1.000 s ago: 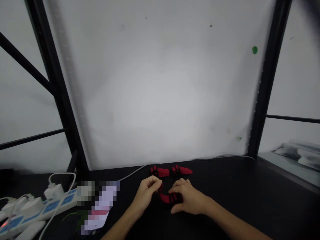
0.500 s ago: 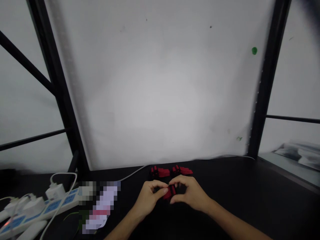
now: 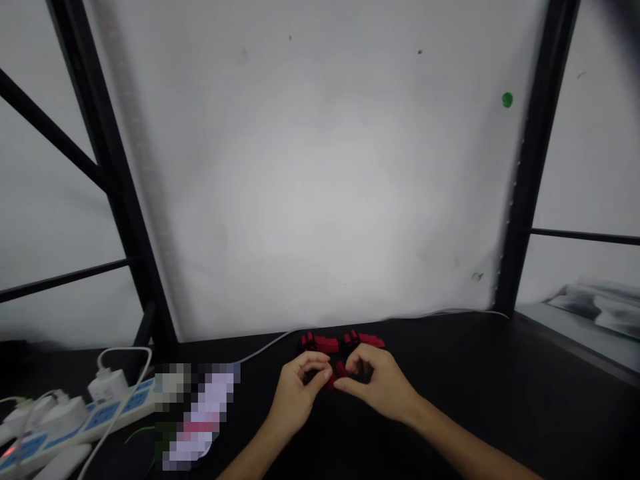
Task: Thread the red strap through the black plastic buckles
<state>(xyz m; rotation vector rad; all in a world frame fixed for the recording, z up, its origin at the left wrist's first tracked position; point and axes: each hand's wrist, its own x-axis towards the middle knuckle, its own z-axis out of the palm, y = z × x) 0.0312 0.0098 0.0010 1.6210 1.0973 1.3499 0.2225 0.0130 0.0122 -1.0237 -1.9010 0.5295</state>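
Note:
My left hand [image 3: 296,393] and my right hand [image 3: 381,388] meet over a dark tabletop [image 3: 475,373], fingertips pinched together on a small red strap [image 3: 337,373] with black parts. Most of that strap is hidden by my fingers. Just behind the hands two more red strap bundles [image 3: 320,343] [image 3: 365,341] lie side by side near the white back panel.
A white power strip [image 3: 80,417] with plugs and white cables sits at the lower left. A blurred-out object [image 3: 197,410] lies beside it. Black frame posts [image 3: 530,167] stand at both sides of the white panel, and a grey cable [image 3: 270,345] runs along its base.
The red strap lay stretched under my hands a second ago. Both hands have since drawn together and moved slightly away from me, folding the strap into a small bunch between the fingertips.

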